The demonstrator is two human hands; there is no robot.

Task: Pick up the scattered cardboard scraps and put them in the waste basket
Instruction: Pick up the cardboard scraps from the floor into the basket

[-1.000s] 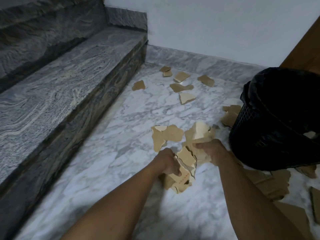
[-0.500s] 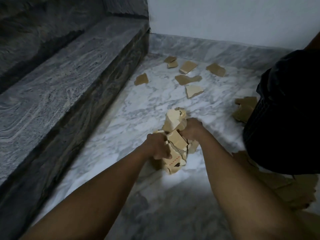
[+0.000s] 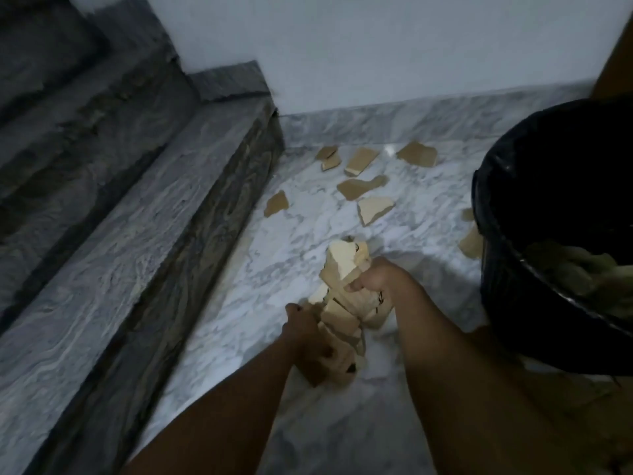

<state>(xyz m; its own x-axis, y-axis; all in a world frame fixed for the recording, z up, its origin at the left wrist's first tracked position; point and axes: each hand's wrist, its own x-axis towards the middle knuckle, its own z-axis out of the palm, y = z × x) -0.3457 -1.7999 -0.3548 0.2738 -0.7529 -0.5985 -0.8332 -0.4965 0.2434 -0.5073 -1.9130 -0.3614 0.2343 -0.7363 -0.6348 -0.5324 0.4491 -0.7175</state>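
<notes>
A bundle of tan cardboard scraps (image 3: 342, 303) is squeezed between both hands above the marble floor. My left hand (image 3: 308, 337) grips its lower left side and my right hand (image 3: 380, 279) grips its upper right side. The black waste basket (image 3: 507, 303) with a dark liner stands at the right, close to my right forearm; some scraps lie inside it (image 3: 582, 269). Several loose scraps (image 3: 373, 207) are spread on the floor farther back toward the wall, and two more (image 3: 472, 243) lie against the basket's left side.
Grey stone stair steps (image 3: 120, 217) rise along the left side. A white wall (image 3: 411, 46) with a marble skirting closes the back. A brown door edge (image 3: 620, 63) shows at the top right. More cardboard lies dimly on the floor below the basket (image 3: 565, 406).
Both hands gathered the scraps off the floor and lifted the bundle. The view tilted, so the basket's open top and its contents now show at the right.
</notes>
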